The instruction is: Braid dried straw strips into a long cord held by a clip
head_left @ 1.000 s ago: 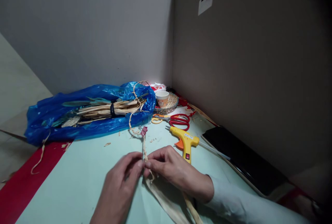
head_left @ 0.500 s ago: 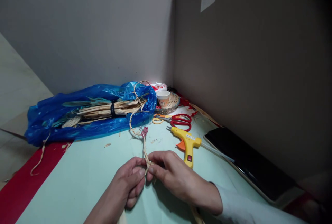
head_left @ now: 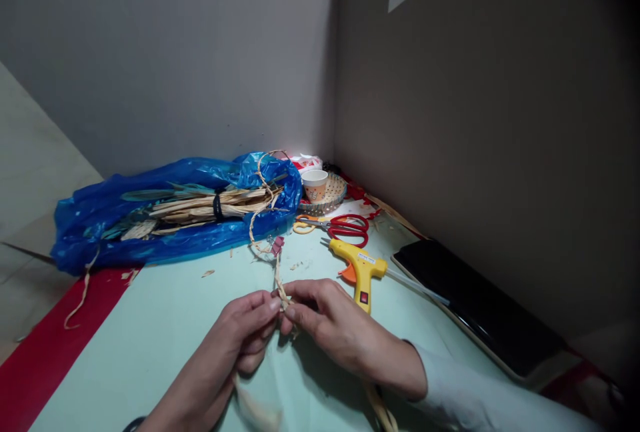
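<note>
A pale braided cord of dry plant fibre runs toward me from a dark pink binder clip. My left hand pinches the near end of the braid between thumb and fingers. Close against it, my right hand grips the same spot from the other side; the fingertips hide the exact strands. Beneath my left hand a loose pale strip hangs, blurred by motion. More strips trail below my right wrist. Past the clip, the braid curves up onto a blue plastic bag.
The bag holds a tied bundle of dry leaves. A yellow glue gun lies right of my hands, with red-handled scissors behind it. A paper cup stands on a woven basket. A black flat object lies along the right wall.
Both hands stay pinched on the braid, and my left hand's fingers have shifted slightly. A loose strip now swings into view below my left hand. The view has tilted a little.
</note>
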